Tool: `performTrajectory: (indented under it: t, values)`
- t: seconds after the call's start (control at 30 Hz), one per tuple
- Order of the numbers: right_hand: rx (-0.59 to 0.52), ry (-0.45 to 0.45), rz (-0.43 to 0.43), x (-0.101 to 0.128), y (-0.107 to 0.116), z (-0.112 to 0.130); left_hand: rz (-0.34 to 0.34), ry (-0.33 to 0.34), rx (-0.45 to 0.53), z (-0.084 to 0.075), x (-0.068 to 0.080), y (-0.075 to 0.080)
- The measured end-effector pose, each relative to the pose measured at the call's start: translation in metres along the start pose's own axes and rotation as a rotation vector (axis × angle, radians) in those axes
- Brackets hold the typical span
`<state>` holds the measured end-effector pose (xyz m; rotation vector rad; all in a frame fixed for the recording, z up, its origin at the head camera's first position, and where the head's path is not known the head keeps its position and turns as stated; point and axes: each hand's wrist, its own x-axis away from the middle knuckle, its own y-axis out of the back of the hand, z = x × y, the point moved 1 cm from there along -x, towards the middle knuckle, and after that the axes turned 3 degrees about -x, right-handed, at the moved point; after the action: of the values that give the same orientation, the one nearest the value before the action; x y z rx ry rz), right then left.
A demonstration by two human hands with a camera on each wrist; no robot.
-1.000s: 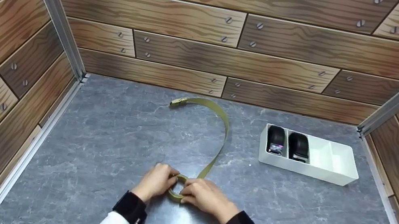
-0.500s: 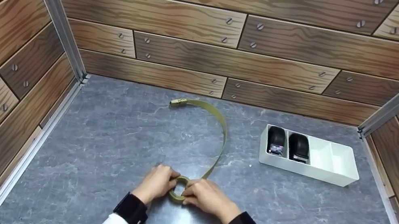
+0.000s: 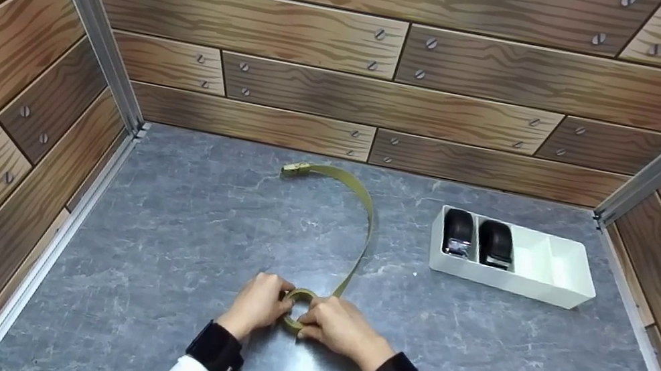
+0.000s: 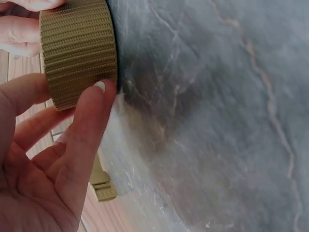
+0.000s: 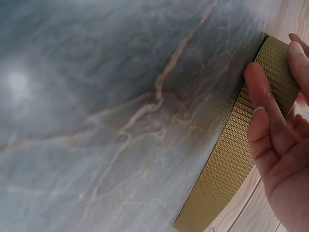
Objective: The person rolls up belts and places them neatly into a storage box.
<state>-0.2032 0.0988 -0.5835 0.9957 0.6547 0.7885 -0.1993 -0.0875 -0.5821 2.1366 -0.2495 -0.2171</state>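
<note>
An olive webbing belt (image 3: 363, 194) lies in a long curve over the grey surface, its near end wound into an upright-sided ring. At its far end sits the buckle (image 3: 295, 170), which also shows low in the left wrist view. My left hand (image 3: 257, 302) grips the ring's left side, thumb and fingers against the ribbed webbing coil (image 4: 79, 53). On the ring's right side, my right hand (image 3: 343, 327) pinches the coil where the loose strap (image 5: 217, 179) runs off. The ring's middle is open; its inner turns are partly hidden by fingers.
To the right stands a white divided box (image 3: 510, 282). Its two left compartments hold rolled black belts (image 3: 457, 231) with shiny buckles. Wood-patterned walls (image 3: 316, 33) with metal corner posts (image 3: 92, 14) enclose the surface at the back and both sides.
The strap's curve has shifted slightly left near its middle. Both hands stay around the ring with small finger movements. The buckle and the box have hardly moved.
</note>
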Motion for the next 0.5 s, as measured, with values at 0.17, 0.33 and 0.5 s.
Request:
performTrajectory:
  t: [0.17, 0.33, 0.5]
  values:
    - [-0.041, -0.019, 0.030, 0.0011, 0.0044, -0.0022, 0.006, 0.003, 0.005, -0.0010, -0.0012, -0.0004]
    - [-0.046, -0.048, 0.042, 0.0026, 0.0072, -0.0047, 0.004, -0.008, -0.025, -0.0030, -0.0014, -0.0019]
    - [0.026, -0.046, -0.001, 0.0021, 0.0028, -0.0003, -0.017, 0.009, -0.033, -0.0057, -0.0007, -0.0037]
